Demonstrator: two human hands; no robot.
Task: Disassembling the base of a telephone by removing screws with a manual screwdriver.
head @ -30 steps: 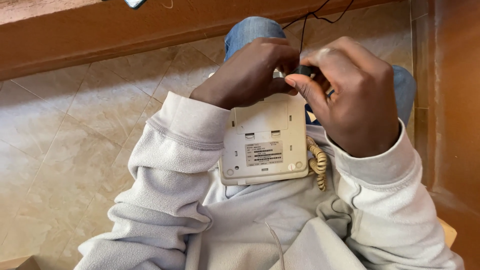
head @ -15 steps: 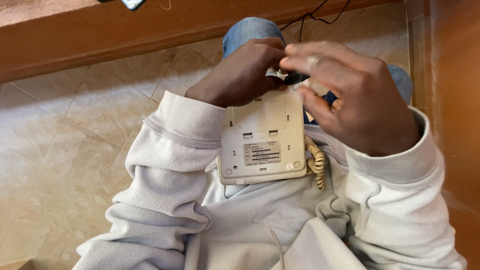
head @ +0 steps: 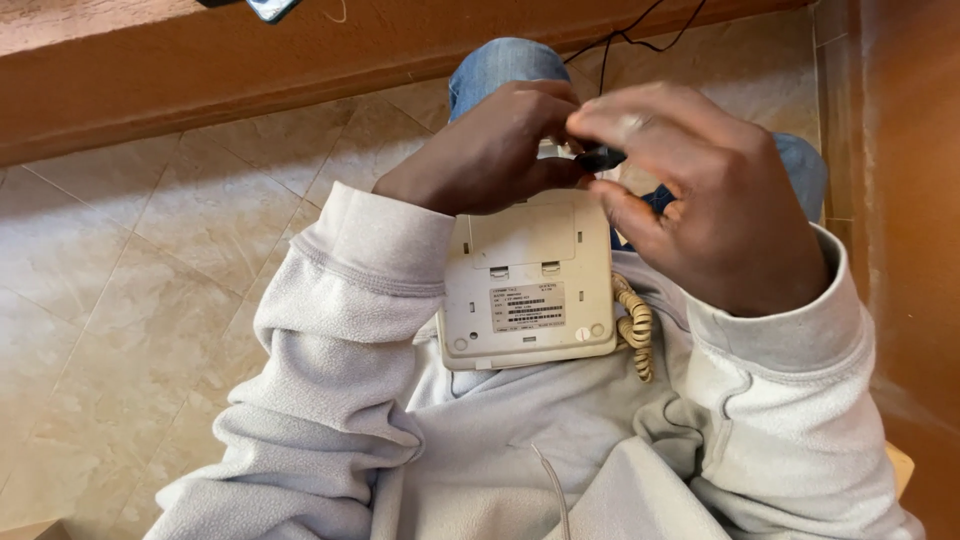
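At the centre of the frame we see a cream desk telephone (head: 528,290) lying underside up on the lap. Our left hand (head: 490,150) curls over its top edge, gripping it. Our right hand (head: 710,200) pinches a small dark plug (head: 601,158) just above it. A coiled cord (head: 634,325) hangs at its right side, above the tiled floor (head: 150,260).
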